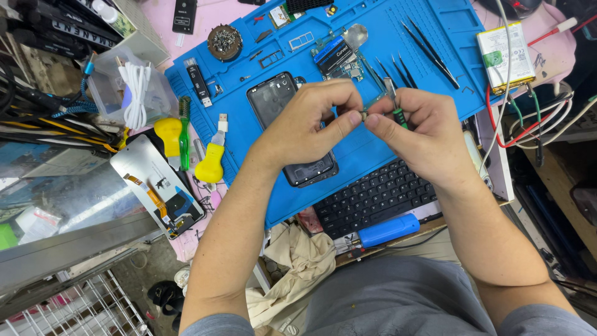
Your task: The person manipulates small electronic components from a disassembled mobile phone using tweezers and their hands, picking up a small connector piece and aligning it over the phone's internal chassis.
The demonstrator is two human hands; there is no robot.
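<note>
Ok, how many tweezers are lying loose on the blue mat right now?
3 that I can make out: one long black pair near the mat's far right, and two shorter pairs just beyond the right hand. Hands may hide more.

Tiny grey metal part pinched between fingertips of both hands, held above blue mat. Slim tool with green grip upright in right hand, metal tip up.

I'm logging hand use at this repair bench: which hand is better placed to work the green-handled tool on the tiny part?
Probably the right hand: it already grips the green-handled tool, tip by the tiny part pinched in the left hand.
</note>
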